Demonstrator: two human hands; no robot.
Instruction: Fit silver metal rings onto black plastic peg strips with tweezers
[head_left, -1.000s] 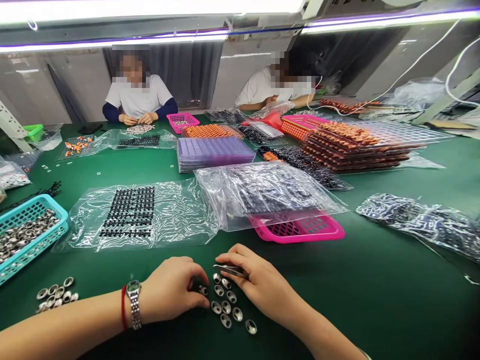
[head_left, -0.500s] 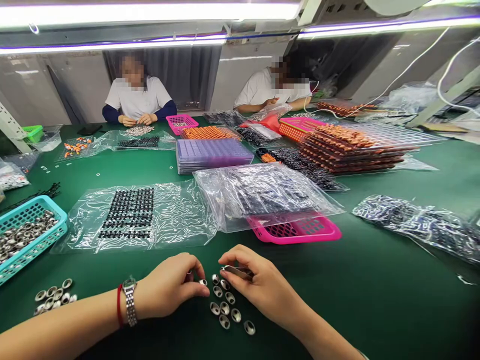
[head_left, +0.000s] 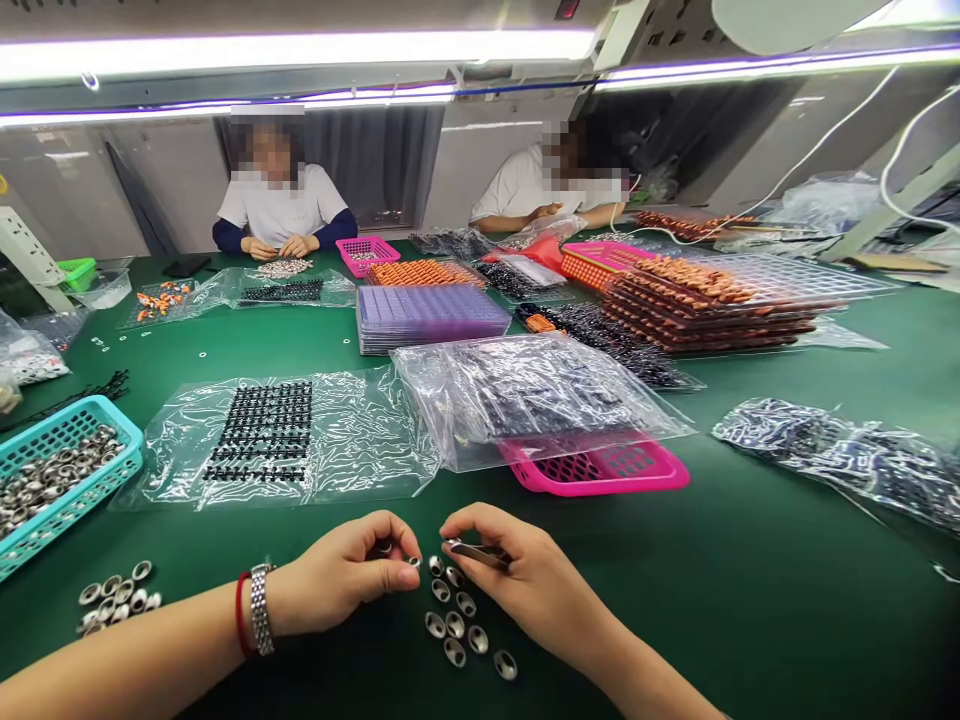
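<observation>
**Left hand lifts one ring to the tweezer tip; loose rings unchanged on the mat**

Head view. The left hand point(head_left: 349, 575) rests on the green mat point(head_left: 750, 600) at near centre, thumb and forefinger pinched on a single small metal ring point(head_left: 412, 563). A second earlier this hand lay flatter, its fingertips down among the rings; it has since turned and raised slightly, so the pinched ring now sits clear at the fingertips, facing right. The right hand point(head_left: 525, 580) is closed around a pair of metal tweezers point(head_left: 474, 552), gripped between thumb and forefinger, tip pointing left toward the pinched ring. Tip and ring are just beside each other; contact cannot be confirmed. The right hand has barely shifted across the three moments.

Between and below the two hands lies a loose cluster of metal rings point(head_left: 457, 620), open ends up, arrangement much as before. A second small pile of rings point(head_left: 116, 592) lies at near left, apart from the hands. A teal basket point(head_left: 90, 480) of further metal parts stands at far left. Beyond the hands: a clear bag with black parts point(head_left: 262, 435), and a pink basket point(head_left: 600, 470) under another bag.

Judgement: one ring has been singled out and presented to the tool; the tweezer work on it appears about to begin or just begun.

Two other persons sit at the far side, hands on their own work.
</observation>
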